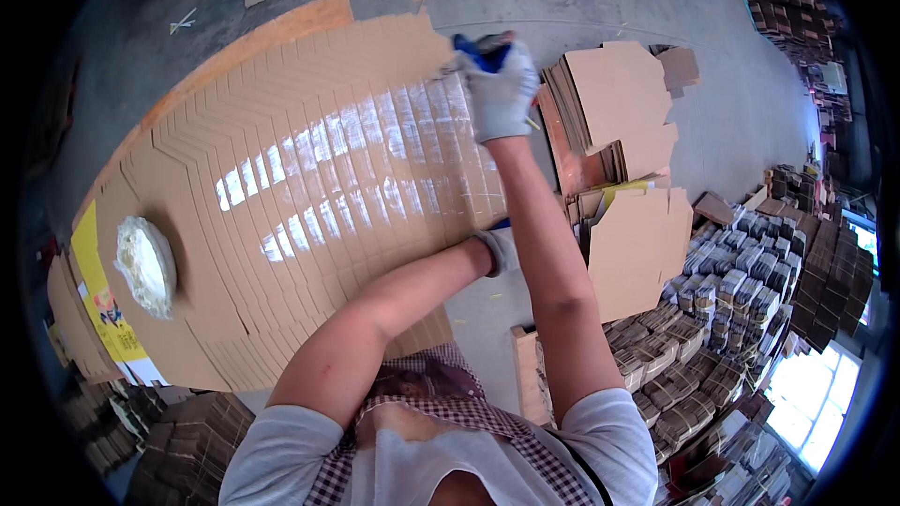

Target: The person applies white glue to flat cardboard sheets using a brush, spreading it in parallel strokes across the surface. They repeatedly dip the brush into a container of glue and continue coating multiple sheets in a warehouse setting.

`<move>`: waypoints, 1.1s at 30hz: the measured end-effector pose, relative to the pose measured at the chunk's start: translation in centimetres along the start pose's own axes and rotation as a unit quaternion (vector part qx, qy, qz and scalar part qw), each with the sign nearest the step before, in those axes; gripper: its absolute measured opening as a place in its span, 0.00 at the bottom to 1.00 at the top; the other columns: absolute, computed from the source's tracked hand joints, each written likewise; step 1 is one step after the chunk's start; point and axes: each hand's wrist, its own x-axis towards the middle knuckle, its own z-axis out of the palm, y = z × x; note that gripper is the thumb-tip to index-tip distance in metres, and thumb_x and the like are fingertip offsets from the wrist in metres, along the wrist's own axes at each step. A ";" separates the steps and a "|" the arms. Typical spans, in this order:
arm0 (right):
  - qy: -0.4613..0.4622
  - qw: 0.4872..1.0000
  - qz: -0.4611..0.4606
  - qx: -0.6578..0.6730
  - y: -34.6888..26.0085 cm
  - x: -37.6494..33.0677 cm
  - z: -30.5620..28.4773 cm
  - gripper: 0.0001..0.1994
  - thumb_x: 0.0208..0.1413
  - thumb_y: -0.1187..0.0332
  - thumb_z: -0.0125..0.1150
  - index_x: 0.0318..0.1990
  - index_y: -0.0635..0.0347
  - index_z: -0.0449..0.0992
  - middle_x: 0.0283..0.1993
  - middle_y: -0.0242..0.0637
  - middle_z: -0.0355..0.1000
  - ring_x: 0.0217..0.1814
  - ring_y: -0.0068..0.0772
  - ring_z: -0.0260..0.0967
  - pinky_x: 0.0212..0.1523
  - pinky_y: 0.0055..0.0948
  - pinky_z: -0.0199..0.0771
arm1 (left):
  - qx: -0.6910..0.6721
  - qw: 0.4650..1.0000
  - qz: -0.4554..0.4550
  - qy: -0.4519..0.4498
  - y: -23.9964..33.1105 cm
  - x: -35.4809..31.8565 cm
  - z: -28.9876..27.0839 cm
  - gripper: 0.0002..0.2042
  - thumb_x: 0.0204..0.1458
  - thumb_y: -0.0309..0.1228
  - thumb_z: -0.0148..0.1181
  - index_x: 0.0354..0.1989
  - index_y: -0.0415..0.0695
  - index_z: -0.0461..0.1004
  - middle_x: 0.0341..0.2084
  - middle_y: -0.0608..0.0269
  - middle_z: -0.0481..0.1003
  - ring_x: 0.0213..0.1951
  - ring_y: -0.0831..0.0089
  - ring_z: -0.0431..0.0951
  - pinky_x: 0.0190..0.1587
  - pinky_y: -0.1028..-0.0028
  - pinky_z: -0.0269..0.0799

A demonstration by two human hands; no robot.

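Flat brown cardboard sheets [309, 84] lie fanned in an overlapping row, their exposed edges streaked with white, glue-like paste [328, 136]. My right hand [502, 84], in a white glove with a blue palm, is at the far right corner of the row; its fingers are curled but blurred, and whether they grip a sheet is unclear. Lower down, my left hand [503, 248], gloved too, is at the near right edge of the sheets, its fingers mostly hidden. A round white, paste-crusted tub [145, 267] rests on the cardboard at the left.
Cut cardboard blanks [619, 98] are stacked to the right, with another stack of blanks [637, 248] nearer. Tied cardboard bundles [731, 267] are piled beyond them. A yellow printed sheet [108, 305] is at the left end. Grey concrete floor [600, 0] surrounds the work.
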 end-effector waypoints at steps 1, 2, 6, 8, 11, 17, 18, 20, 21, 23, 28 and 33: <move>-0.018 0.999 -0.019 -0.028 0.3 -0.6 1.2 0.17 0.43 0.69 0.71 0.40 0.59 0.72 0.39 0.42 0.71 0.41 0.46 0.73 0.42 0.38 0.74 | -0.034 0.999 0.010 -0.007 0.0 -0.4 0.0 0.20 0.65 0.41 0.42 0.61 0.47 0.66 0.61 0.61 0.63 0.59 0.66 0.64 0.61 0.69 0.59; -0.033 0.998 -0.025 -0.046 0.5 -0.6 1.0 0.16 0.43 0.69 0.71 0.40 0.59 0.72 0.40 0.42 0.71 0.41 0.46 0.73 0.42 0.38 0.74 | -0.015 0.999 0.032 -0.013 0.1 -0.3 -0.1 0.17 0.64 0.40 0.43 0.57 0.48 0.68 0.57 0.62 0.65 0.56 0.67 0.65 0.58 0.69 0.60; -0.006 0.977 0.042 -0.208 7.0 1.7 -3.7 0.17 0.44 0.64 0.72 0.39 0.58 0.72 0.41 0.44 0.70 0.42 0.49 0.73 0.42 0.40 0.74 | 0.040 0.992 0.122 -0.012 0.1 2.1 -6.7 0.10 0.58 0.36 0.50 0.41 0.49 0.75 0.41 0.64 0.73 0.43 0.68 0.70 0.47 0.67 0.65; 0.002 0.971 0.051 -0.234 7.6 2.4 -5.6 0.19 0.47 0.59 0.71 0.41 0.58 0.72 0.42 0.44 0.70 0.42 0.50 0.72 0.42 0.43 0.73 | 0.071 0.988 0.136 -0.020 -0.3 2.3 -8.1 0.08 0.55 0.34 0.53 0.34 0.50 0.78 0.33 0.65 0.76 0.36 0.69 0.73 0.41 0.66 0.68; -0.061 0.984 -0.025 -0.168 5.5 -0.1 -6.5 0.20 0.48 0.56 0.69 0.42 0.58 0.72 0.44 0.44 0.71 0.41 0.51 0.72 0.42 0.46 0.72 | 0.109 0.983 0.146 -0.010 -0.5 2.1 -8.2 0.06 0.45 0.32 0.55 0.23 0.53 0.79 0.24 0.70 0.76 0.28 0.70 0.72 0.35 0.67 0.66; -0.100 0.956 -0.004 -0.276 7.4 -2.3 -10.1 0.17 0.46 0.63 0.72 0.40 0.61 0.73 0.36 0.43 0.74 0.39 0.47 0.74 0.41 0.37 0.73 | 0.071 0.981 0.171 -0.065 -0.5 2.5 -8.6 0.06 0.46 0.32 0.55 0.23 0.52 0.78 0.25 0.67 0.77 0.30 0.69 0.73 0.37 0.67 0.66; -0.089 0.969 0.012 -0.228 6.3 -3.0 -10.9 0.17 0.46 0.64 0.72 0.40 0.61 0.73 0.35 0.43 0.74 0.38 0.47 0.74 0.41 0.37 0.73 | 0.074 0.981 0.168 -0.064 -0.5 2.5 -8.9 0.06 0.46 0.32 0.55 0.23 0.52 0.78 0.25 0.67 0.77 0.30 0.69 0.73 0.38 0.67 0.66; -0.124 0.981 0.011 -0.150 4.1 -5.0 -11.7 0.19 0.47 0.60 0.70 0.42 0.59 0.72 0.43 0.45 0.71 0.43 0.53 0.72 0.41 0.43 0.72 | 0.159 0.972 0.170 -0.017 -0.7 2.2 -7.8 0.06 0.46 0.31 0.54 0.23 0.52 0.78 0.24 0.67 0.76 0.30 0.70 0.73 0.38 0.66 0.66; -0.162 0.983 0.033 -0.082 3.5 -6.4 -11.7 0.18 0.47 0.62 0.70 0.42 0.58 0.72 0.42 0.45 0.70 0.43 0.54 0.71 0.41 0.43 0.72 | 0.238 0.954 0.178 0.033 -1.0 1.9 -5.8 0.06 0.46 0.31 0.54 0.23 0.53 0.78 0.24 0.67 0.76 0.31 0.70 0.73 0.38 0.66 0.66; -0.205 0.963 -0.043 -0.167 5.1 -8.4 -12.5 0.17 0.47 0.62 0.69 0.41 0.58 0.72 0.42 0.45 0.70 0.42 0.54 0.71 0.42 0.43 0.72 | 0.244 0.953 0.179 0.019 -0.7 1.8 -5.3 0.06 0.46 0.30 0.54 0.23 0.53 0.78 0.23 0.67 0.75 0.31 0.70 0.73 0.37 0.67 0.66; -0.148 0.960 0.045 -0.233 5.1 -8.2 -15.1 0.13 0.50 0.65 0.67 0.42 0.55 0.74 0.42 0.44 0.71 0.42 0.54 0.71 0.41 0.42 0.73 | 0.059 0.983 0.148 -0.092 0.0 2.4 -7.3 0.07 0.50 0.28 0.52 0.26 0.50 0.77 0.26 0.65 0.75 0.35 0.66 0.74 0.41 0.65 0.67; -0.222 0.959 -0.042 -0.168 3.9 -11.2 -14.3 0.15 0.49 0.67 0.68 0.44 0.57 0.74 0.43 0.43 0.71 0.42 0.51 0.72 0.41 0.41 0.73 | 0.117 0.971 0.153 0.143 -1.3 2.5 -3.9 0.07 0.54 0.30 0.51 0.37 0.50 0.77 0.36 0.61 0.77 0.41 0.63 0.74 0.48 0.64 0.66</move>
